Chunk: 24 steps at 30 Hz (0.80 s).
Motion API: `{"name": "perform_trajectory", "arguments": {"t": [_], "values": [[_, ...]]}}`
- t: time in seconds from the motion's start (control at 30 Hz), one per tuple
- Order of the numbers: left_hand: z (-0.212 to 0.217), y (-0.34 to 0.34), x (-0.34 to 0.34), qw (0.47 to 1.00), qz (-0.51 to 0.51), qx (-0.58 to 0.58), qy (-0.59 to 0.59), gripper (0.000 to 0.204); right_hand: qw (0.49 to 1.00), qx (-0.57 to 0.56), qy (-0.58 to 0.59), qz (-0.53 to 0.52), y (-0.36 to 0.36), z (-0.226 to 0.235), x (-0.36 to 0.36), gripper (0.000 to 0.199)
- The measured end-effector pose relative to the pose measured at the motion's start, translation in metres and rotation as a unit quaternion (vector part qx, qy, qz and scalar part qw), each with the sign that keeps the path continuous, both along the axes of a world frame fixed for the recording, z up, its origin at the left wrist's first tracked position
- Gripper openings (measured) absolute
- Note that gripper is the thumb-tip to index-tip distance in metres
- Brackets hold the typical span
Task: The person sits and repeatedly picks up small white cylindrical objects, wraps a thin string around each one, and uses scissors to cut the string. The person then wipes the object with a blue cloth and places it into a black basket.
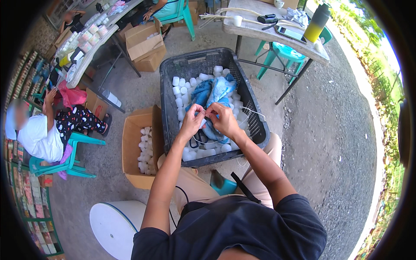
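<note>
A thin white string (205,113) is pinched between the two hands, just above the black plastic basket (255,117) that rests on the person's lap. The left hand (191,121) and the right hand (224,120) are close together, fingertips almost touching, each closed on the string; this narrow grip probably keeps it tight for fine work. Below them the basket holds many small white cups (182,89) and a blue cloth (214,91), near enough to reach. A cardboard box (130,143) with more white cups stands on the floor at the person's left.
</note>
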<state>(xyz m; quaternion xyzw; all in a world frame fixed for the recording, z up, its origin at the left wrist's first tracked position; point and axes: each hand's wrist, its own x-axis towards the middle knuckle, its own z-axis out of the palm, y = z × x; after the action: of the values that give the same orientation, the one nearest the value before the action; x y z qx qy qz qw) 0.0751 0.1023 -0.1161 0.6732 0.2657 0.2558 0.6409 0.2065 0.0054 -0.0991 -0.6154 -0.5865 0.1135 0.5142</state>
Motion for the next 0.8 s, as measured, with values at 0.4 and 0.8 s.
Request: {"name": "perform_trajectory", "arguments": {"t": [0.4,0.8], "values": [[0.006,-0.001,0.000,0.996,-0.006,0.056,-0.066,0.005,0.974,-0.015,0.225,-0.007,0.009,-0.009,-0.007,0.007],[0.015,-0.010,0.003,0.982,0.019,0.107,-0.154,0.005,0.837,-0.139,0.496,0.185,0.011,-0.016,0.012,0.017]]}}
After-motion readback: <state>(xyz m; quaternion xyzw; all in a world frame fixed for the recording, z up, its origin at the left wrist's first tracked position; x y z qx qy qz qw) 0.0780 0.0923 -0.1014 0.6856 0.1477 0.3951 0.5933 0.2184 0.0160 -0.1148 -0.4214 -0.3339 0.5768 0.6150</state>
